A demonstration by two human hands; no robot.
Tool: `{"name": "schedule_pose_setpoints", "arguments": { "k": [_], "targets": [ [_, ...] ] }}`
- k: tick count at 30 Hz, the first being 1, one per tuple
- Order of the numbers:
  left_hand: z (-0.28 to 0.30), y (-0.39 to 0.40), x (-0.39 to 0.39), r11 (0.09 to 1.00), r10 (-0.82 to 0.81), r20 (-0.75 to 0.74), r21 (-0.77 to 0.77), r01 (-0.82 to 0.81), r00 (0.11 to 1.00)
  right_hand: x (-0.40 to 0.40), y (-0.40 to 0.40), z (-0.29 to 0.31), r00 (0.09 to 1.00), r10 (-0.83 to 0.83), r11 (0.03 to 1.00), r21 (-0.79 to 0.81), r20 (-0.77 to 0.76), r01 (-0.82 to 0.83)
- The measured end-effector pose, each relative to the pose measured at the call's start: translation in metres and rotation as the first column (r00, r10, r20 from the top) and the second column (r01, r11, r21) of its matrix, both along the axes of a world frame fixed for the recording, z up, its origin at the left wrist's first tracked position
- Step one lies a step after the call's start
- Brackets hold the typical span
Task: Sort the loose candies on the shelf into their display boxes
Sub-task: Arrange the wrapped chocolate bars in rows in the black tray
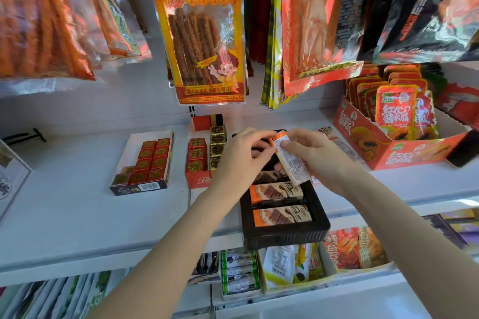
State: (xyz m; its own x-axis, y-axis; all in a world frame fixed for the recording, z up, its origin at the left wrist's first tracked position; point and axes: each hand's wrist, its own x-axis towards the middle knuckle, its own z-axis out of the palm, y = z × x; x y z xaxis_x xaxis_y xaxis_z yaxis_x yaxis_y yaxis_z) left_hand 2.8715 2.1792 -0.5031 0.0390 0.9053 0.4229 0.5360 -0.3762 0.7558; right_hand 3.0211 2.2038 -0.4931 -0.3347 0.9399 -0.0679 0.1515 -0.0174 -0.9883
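Head view: both hands meet over the black tray on the white shelf. Left hand and right hand pinch one bar between curled fingers, back label up, tilted above the tray. Two orange bars lie face-up in the tray, a third partly hidden. Left, a box holds about ten red squares.

Left hand: pinches top end of candy bar.
Right hand: grips same bar, label-side up.
Position: above black display box on white shelf.
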Motion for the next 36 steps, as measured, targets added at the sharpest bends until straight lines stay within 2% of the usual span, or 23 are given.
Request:
{"name": "schedule_pose_setpoints", "arguments": {
  "k": [3, 5, 9, 11, 13, 14, 15, 18, 21, 26, 29, 33, 36],
  "targets": [
    [0.002, 0.000, -0.004, 0.998, 0.027, 0.142, -0.062, -0.018, 0.990, -0.007, -0.001, 0.002, 0.986, -0.048, 0.986, 0.164, 0.162, 0.021],
    [0.002, 0.002, -0.004, 0.996, 0.055, 0.165, -0.077, -0.043, 0.985, -0.012, 0.000, 0.004, 0.961, -0.062, 0.964, 0.265, 0.268, -0.011],
    [0.004, 0.002, -0.014, 0.984, 0.156, 0.136, -0.111, -0.141, 0.978, -0.017, 0.005, 0.001, 0.925, -0.078, 0.938, 0.342, 0.372, -0.058],
    [0.006, -0.004, -0.025, 0.980, 0.171, -0.061, -0.088, -0.176, 0.983, -0.015, 0.008, -0.001, 0.828, -0.179, 0.889, 0.447, 0.531, -0.095],
    [0.005, -0.014, -0.034, 0.987, 0.140, -0.318, -0.027, -0.156, 0.938, -0.013, 0.010, -0.005, 0.611, -0.342, 0.794, 0.568, 0.714, -0.219],
    [0.004, -0.020, -0.037, 0.992, 0.102, -0.423, -0.023, -0.123, 0.901, -0.013, 0.010, -0.008, 0.541, -0.395, 0.742, 0.605, 0.742, -0.288],
    [0.002, -0.025, -0.039, 0.996, 0.050, -0.506, -0.044, -0.083, 0.861, -0.015, 0.010, -0.010, 0.527, -0.402, 0.708, 0.619, 0.749, -0.340],
    [-0.004, -0.034, -0.043, 0.989, -0.096, -0.652, -0.146, 0.000, 0.752, -0.020, 0.012, -0.017, 0.627, -0.178, 0.738, 0.524, 0.759, -0.425],
    [-0.004, -0.038, -0.047, 0.983, -0.155, -0.686, -0.178, 0.042, 0.710, -0.017, 0.015, -0.016, 0.664, 0.031, 0.819, 0.361, 0.747, -0.445],
    [-0.003, -0.043, -0.046, 0.978, -0.174, -0.688, -0.203, 0.044, 0.705, -0.013, 0.009, -0.016, 0.604, 0.042, 0.760, 0.367, 0.795, -0.536],
    [-0.001, -0.042, -0.044, 0.977, -0.155, -0.673, -0.213, 0.011, 0.723, -0.012, 0.003, -0.019, 0.549, -0.017, 0.772, 0.360, 0.836, -0.524],
    [0.000, -0.039, -0.040, 0.975, -0.147, -0.666, -0.222, -0.006, 0.732, -0.011, -0.004, -0.018, 0.535, -0.015, 0.769, 0.351, 0.845, -0.534],
    [-0.002, -0.036, -0.040, 0.972, -0.167, -0.664, -0.234, 0.010, 0.729, -0.015, -0.013, -0.017, 0.581, 0.078, 0.764, 0.325, 0.810, -0.557]
  ]
}}
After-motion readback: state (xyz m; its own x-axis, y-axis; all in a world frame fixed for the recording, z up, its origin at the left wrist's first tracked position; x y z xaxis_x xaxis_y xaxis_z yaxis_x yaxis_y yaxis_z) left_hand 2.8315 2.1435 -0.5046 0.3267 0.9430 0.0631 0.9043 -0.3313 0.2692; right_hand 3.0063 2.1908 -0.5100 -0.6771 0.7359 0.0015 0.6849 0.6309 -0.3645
